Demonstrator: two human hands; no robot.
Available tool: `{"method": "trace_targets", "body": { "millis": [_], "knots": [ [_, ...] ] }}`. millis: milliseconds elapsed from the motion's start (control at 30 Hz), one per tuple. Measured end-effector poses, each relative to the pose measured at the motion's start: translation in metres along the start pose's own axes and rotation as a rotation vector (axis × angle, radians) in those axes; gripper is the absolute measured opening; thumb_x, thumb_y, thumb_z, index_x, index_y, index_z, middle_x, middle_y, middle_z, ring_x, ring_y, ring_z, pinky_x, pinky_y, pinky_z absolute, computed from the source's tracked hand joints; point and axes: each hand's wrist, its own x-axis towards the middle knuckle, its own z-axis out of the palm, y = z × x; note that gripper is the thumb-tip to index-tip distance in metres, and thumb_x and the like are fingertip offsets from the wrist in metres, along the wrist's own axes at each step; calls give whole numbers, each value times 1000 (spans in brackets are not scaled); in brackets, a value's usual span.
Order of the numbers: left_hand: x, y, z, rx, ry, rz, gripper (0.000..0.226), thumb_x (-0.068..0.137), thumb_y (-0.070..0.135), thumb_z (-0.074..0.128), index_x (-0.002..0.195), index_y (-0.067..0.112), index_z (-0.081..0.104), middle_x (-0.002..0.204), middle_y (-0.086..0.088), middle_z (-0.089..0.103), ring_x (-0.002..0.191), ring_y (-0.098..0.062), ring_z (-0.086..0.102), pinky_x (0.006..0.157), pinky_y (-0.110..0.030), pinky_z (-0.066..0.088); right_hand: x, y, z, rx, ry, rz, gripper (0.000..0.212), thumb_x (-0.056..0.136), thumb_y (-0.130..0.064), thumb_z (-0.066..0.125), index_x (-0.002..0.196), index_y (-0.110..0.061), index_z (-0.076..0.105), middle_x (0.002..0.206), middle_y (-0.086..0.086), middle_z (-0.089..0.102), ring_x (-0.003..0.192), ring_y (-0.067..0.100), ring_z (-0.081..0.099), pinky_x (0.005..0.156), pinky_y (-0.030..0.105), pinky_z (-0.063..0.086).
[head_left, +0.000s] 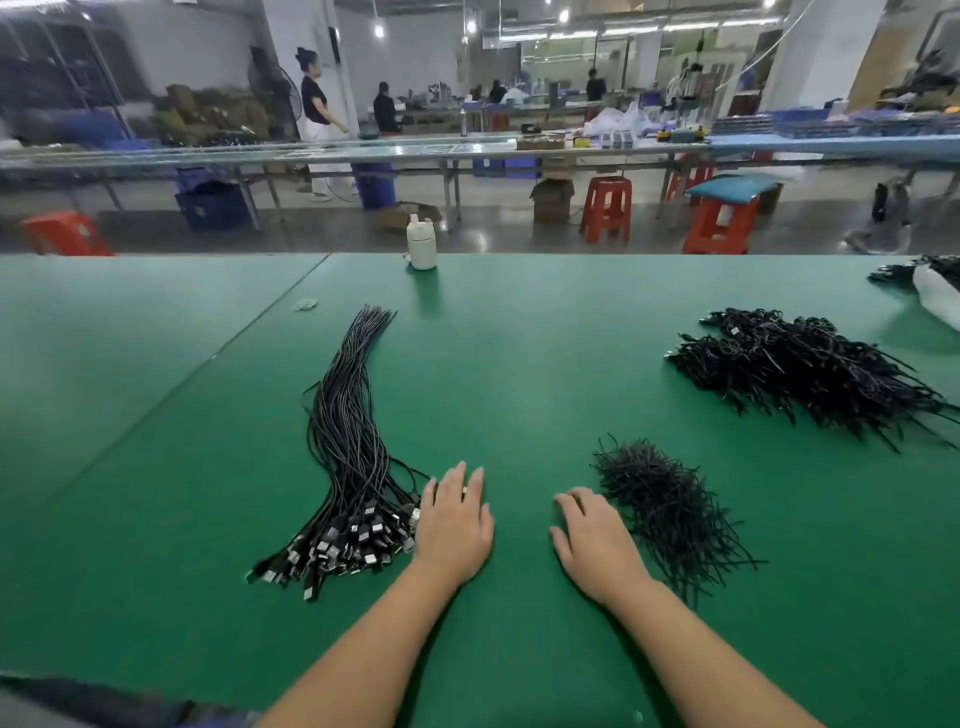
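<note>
Green matting (156, 415) is covering the workbench in a factory hall. Both hands are lying palm-down on it, released and grasping nothing. The left hand (454, 525) is resting with its fingers straight and slightly spread, its outer edge just beside the connector ends of the loose cable bundle (353, 467); whether it is touching them cannot be told. The right hand (597, 545) is resting with its fingers loosely bent, just beside the pile of black ties (670, 509).

The cable bundle is running away from the person, curving toward the far edge of the bench. A heap of tied cables (810, 374) is lying farther right, well apart from both hands. A white bottle (421, 244) is standing upright at the far edge. Red stools (605, 208) are standing in the aisle beyond.
</note>
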Motion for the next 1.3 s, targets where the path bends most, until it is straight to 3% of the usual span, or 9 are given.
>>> {"method": "trace_targets", "body": {
  "millis": [167,367,667,833,933,1033,1133,1200,1300],
  "knots": [
    [-2,-5,11,-63,67,-18,45,97,30,37,134,9,53,134,-7,56,126,-22,48,112,-36,34,-5,5,23,-75,192,-65,25,90,-31,61,110,-17,65,111,-1,62,101,20,57,85,33,50],
    [14,-15,1,-82,-75,-19,27,93,9,45,117,8,57,120,-4,52,116,-19,47,97,-28,44,-4,6,26,-82,257,-73,23,88,-32,63,106,-18,65,107,-3,62,98,19,56,83,32,50],
    [37,-8,-37,-5,-43,72,29,103,31,46,97,10,66,98,-2,54,90,-22,57,71,-29,40,-5,2,19,-46,207,-50,24,88,-33,66,107,-18,66,108,-3,62,99,20,57,83,33,52],
    [23,49,-66,-705,-59,2,19,94,28,63,90,16,76,85,0,65,78,-15,66,76,-26,52,1,1,7,176,92,-18,37,94,-18,57,131,-16,59,137,-3,55,129,17,46,111,35,35],
    [20,74,-86,-1353,-147,-190,16,94,10,64,81,9,73,78,-6,71,69,-15,73,64,-26,60,12,-19,-17,1049,10,196,45,96,2,46,138,-11,55,144,1,53,138,14,42,120,37,26],
    [25,73,-98,-1535,-110,-298,16,95,11,63,83,6,71,75,-5,72,67,-23,72,63,-31,61,18,-30,-38,1485,-18,276,40,105,-16,35,106,-2,73,108,5,74,110,18,65,105,38,42],
    [28,61,-99,-1499,-25,-274,15,95,17,63,86,11,74,82,-3,75,76,-24,71,75,-30,59,15,-33,-46,1454,-28,283,46,107,-25,34,80,-7,66,59,2,51,66,22,55,81,40,45],
    [27,54,-93,-1448,-25,-221,16,96,26,63,94,15,75,93,-1,76,95,-20,70,90,-32,55,12,-36,-47,1384,7,271,40,107,-25,37,76,-11,59,55,-4,36,59,17,40,73,37,42],
    [19,53,-83,-1618,-278,-176,40,89,52,62,110,19,70,112,-1,73,111,-17,66,99,-35,50,9,-45,-52,1376,32,272,36,107,-23,38,74,-14,52,57,-7,31,57,12,31,62,30,34]
  ]
}}
